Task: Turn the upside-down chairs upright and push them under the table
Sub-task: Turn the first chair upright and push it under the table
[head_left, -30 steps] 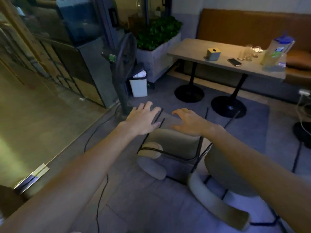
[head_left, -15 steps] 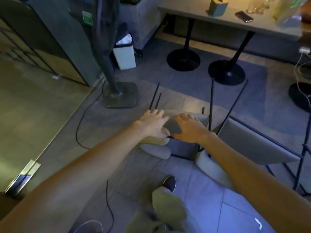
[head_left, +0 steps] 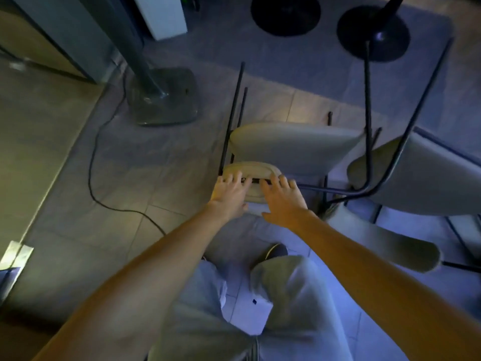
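left hand and right hand: fingers spread, resting on the padded backrest of the overturned near chair. second overturned chair to their right. fan base and cable leftward; tiled floor; table pedestals beyond.

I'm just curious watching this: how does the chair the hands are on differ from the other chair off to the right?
The near chair has both hands on it, the left hand and right hand resting on its padded backrest; the right chair is untouched. The near chair lies centred ahead of the person; the right chair runs partly out of view. Both are overturned with thin dark legs pointing away from the person, and both have pale cushioned seats.
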Demonstrator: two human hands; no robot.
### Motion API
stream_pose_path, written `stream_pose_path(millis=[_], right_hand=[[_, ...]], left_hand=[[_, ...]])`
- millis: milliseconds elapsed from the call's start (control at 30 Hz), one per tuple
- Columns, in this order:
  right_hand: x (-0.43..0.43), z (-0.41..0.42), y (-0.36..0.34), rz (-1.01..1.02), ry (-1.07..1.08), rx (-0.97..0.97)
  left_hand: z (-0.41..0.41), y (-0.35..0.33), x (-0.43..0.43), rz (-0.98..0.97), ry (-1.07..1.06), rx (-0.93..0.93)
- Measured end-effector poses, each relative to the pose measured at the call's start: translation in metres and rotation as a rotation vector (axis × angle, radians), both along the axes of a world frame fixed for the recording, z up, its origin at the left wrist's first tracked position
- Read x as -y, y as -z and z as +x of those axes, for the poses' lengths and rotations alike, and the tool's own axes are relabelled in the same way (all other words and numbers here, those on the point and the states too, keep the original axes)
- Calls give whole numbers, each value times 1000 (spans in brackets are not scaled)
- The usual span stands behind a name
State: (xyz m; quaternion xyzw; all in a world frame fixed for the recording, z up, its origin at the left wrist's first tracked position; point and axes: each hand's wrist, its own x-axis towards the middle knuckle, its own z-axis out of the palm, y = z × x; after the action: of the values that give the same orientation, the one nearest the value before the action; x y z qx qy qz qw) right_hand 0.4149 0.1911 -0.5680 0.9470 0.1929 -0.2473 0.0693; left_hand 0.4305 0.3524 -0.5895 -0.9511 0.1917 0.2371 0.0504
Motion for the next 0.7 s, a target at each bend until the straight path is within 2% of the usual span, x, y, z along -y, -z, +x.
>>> stream_pose_path(millis=[167, 300, 433, 700], right_hand=[[-23, 5, 88, -90, 61, 29], [-38, 8, 128, -128, 102, 114], [-49, 12, 144, -207, 137, 177], [-50, 24, 149, -182, 73, 190]], left_hand=[[6, 94, -5, -8, 4, 48], [13, 144, -5, -69, -60, 81], [17, 164, -2, -156, -130, 82], [20, 163, 2, -103, -178, 50]])
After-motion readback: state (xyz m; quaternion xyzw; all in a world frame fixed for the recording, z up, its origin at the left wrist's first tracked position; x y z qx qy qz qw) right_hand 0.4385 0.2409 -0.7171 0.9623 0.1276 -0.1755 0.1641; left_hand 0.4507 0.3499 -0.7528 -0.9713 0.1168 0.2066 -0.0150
